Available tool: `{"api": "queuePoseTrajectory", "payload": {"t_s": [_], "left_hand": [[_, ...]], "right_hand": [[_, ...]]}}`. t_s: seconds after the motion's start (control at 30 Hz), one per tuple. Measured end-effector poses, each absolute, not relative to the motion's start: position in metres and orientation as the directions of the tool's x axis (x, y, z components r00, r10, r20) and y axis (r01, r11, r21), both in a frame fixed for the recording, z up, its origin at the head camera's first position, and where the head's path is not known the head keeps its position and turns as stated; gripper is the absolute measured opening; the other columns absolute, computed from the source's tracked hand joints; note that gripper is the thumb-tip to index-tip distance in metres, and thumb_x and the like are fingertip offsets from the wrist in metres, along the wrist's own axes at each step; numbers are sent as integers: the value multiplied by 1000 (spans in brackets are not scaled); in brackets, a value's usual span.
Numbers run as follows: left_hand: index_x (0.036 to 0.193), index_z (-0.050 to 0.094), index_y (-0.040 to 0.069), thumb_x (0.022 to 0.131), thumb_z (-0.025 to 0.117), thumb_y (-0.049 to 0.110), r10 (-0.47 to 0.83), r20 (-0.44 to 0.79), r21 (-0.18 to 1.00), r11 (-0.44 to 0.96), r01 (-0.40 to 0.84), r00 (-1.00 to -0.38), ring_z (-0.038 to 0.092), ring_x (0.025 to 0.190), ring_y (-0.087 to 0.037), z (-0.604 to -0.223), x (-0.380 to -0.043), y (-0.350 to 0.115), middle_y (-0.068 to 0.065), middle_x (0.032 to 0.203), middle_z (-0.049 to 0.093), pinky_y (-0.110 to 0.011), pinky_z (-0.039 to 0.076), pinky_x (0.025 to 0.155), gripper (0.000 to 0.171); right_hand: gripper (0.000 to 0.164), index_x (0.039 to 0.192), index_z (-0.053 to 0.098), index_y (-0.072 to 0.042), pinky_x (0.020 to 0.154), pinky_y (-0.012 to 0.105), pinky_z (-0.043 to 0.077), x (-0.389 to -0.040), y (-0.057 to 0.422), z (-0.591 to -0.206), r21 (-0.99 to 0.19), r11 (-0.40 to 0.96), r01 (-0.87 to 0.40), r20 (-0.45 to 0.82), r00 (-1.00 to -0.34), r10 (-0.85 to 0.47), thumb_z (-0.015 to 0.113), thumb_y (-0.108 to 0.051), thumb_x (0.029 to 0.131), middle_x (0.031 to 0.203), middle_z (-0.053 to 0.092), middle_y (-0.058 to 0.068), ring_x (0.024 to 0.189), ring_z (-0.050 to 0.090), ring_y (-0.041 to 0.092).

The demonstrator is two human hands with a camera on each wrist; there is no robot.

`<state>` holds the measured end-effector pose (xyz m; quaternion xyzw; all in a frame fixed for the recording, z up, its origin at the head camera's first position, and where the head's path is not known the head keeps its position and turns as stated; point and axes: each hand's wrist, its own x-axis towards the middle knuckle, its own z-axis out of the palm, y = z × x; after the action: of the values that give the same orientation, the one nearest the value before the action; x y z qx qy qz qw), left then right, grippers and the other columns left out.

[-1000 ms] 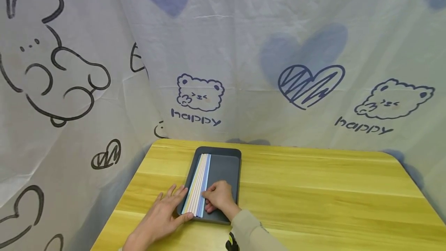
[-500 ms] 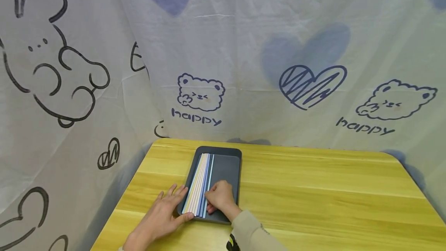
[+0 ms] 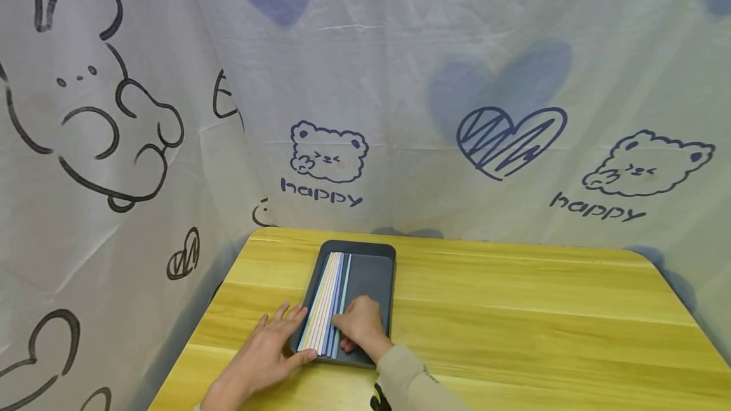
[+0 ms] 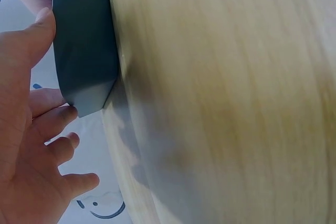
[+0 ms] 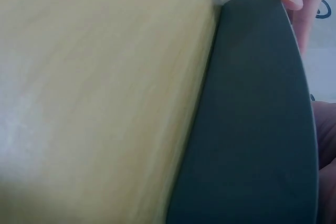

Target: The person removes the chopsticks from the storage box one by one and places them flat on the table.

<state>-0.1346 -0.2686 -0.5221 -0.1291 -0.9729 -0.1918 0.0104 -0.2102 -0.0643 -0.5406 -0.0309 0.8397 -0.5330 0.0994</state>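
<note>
In the head view a dark grey tray (image 3: 368,281) holds several pastel chopsticks (image 3: 322,303), side by side along its left half. One light blue chopstick (image 3: 347,271) lies slightly apart on their right. My left hand (image 3: 265,351) has its fingers spread at the tray's left wall, with the thumb by the near ends of the chopsticks. In the left wrist view its fingertips touch the tray's outer wall (image 4: 86,35). My right hand (image 3: 362,322) is inside the tray with curled fingers, its fingertips over the blue chopsticks; whether it pinches one I cannot tell.
The tray stands on a yellow wood-grain table (image 3: 514,322), near its left side. A pale cloth (image 3: 400,94) with printed hearts and bears hangs behind and to the left. The tray's near wall (image 5: 247,108) fills much of the right wrist view.
The light blue chopstick has separated to the right from the others. My right hand moved slightly right with it, then its fingertips came back left over the blue ones. My left hand stays put.
</note>
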Motion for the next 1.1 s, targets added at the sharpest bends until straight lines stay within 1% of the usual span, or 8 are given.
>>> {"api": "queuePoseTrajectory", "payload": {"t_s": [0.13,0.23,0.4,0.6,0.87,1.1], "left_hand": [[155,52,6,95,68,64,248,58,375,892,252,-967,39,154,-44,-521,-135,-268,-14,159,53,-76,32,119,85],[155,52,5,95,68,64,252,58,373,892,255,-966,40,154,-45,-521,-135,-267,-15,159,53,-75,32,119,85],[155,53,4,95,69,63,253,65,369,893,259,-965,40,153,-45,-522,-135,-267,-15,159,54,-75,32,119,86],[155,52,4,94,68,65,248,68,366,895,255,-966,40,153,-45,-521,-135,-267,-15,160,53,-75,32,119,88],[156,51,6,93,70,65,258,69,367,892,265,-964,39,154,-46,-519,-136,-267,-16,161,51,-76,33,118,88],[156,52,6,93,67,68,256,56,372,891,259,-965,39,154,-44,-518,-137,-268,-14,161,52,-75,32,119,90]], "right_hand": [[43,46,52,-13,29,29,46,-208,-66,-540,-858,514,5,-89,-986,-139,77,-7,80,35,53,1,26,49,9],[43,44,52,-13,28,27,43,-207,-66,-539,-827,562,-24,-66,-988,-140,76,-8,80,34,50,-1,25,48,9],[42,44,56,-11,28,27,44,-210,-63,-539,-820,572,-8,-96,-984,-152,76,-13,81,34,51,0,25,50,10],[46,44,55,-13,30,27,47,-214,-57,-538,-836,547,40,-150,-976,-157,78,-18,83,36,54,2,26,50,8],[43,48,54,-12,35,29,52,-217,-51,-531,-873,478,93,-204,-961,-185,74,-10,86,40,56,4,29,55,9],[30,59,62,-5,40,34,57,-216,-45,-520,-902,410,134,-233,-951,-203,72,-8,87,48,62,9,34,61,14]]}}
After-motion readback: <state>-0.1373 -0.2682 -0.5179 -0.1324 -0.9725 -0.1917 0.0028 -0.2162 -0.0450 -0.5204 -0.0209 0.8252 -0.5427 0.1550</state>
